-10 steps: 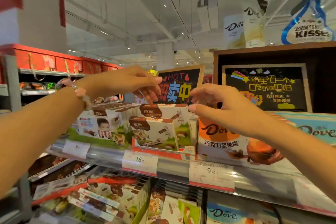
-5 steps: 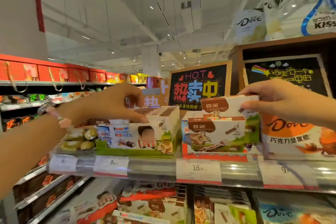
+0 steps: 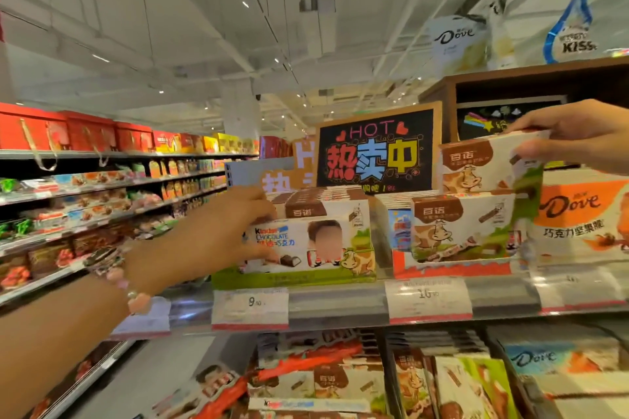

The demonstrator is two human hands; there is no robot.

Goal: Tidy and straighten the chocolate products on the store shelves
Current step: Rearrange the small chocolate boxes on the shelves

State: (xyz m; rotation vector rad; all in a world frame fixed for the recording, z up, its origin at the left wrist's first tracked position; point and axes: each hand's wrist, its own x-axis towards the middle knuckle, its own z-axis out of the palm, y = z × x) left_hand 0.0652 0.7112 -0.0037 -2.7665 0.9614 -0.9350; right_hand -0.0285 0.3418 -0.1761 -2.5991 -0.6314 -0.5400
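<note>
On the top shelf [image 3: 340,308] a green display tray [image 3: 296,277] holds a white Kinder chocolate box [image 3: 306,245] in front of a row of brown-topped cow boxes [image 3: 323,204]. My left hand [image 3: 218,235] grips the Kinder box at its left end. To the right, an orange tray [image 3: 452,267] holds more cow boxes [image 3: 459,228]. My right hand [image 3: 575,133] holds one cow box [image 3: 483,168] lifted above that stack, pinched at its right end.
An orange Dove box [image 3: 582,214] stands at the far right of the shelf. A black "HOT" sign [image 3: 374,150] stands behind the trays. Price tags [image 3: 250,308] line the shelf edge. Lower shelf holds more chocolate boxes [image 3: 323,381]. A long aisle of shelves [image 3: 102,201] runs left.
The view has swung left. My right hand has lifted the cow box higher off its stack. My left hand has moved from the box tops down onto the Kinder box's left end.
</note>
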